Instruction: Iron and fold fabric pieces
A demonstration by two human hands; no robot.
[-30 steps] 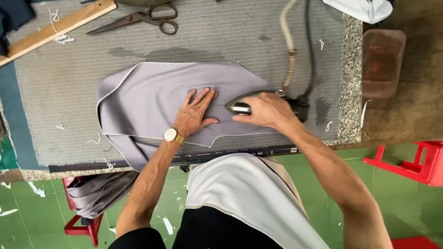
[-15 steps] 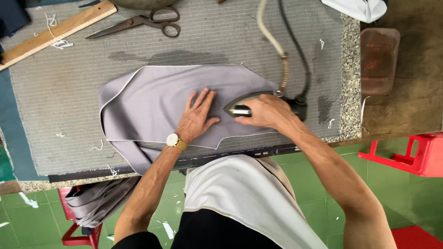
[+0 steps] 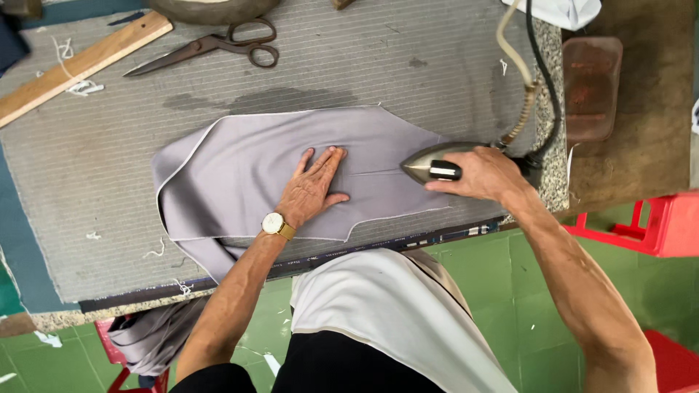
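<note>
A: Head view. Where does the flat, pale grey piece of cut cloth (image 3: 291, 164) lie?

B: Spread on the grey striped pad of the desk (image 3: 95, 182), its near edge hanging over toward the person. The left hand (image 3: 312, 191) lies flat on its middle, fingers (image 3: 329, 161) open and spread, gripping nothing.

A: And the right hand (image 3: 482, 175)?

B: Its fingers are closed around the dark handle of the pointed metal iron (image 3: 431, 161), which sits on the cloth's right end, hose (image 3: 515, 54) trailing up.

A: Handling?

B: Judged light, limp and prone to creep; best pinned by a flat palm. The iron looks heavy and hot: handle only.

A: Surroundings?

B: Dark steel scissors (image 3: 218, 45) and a wooden ruler (image 3: 80, 65) lie well apart, at the far edge.
</note>
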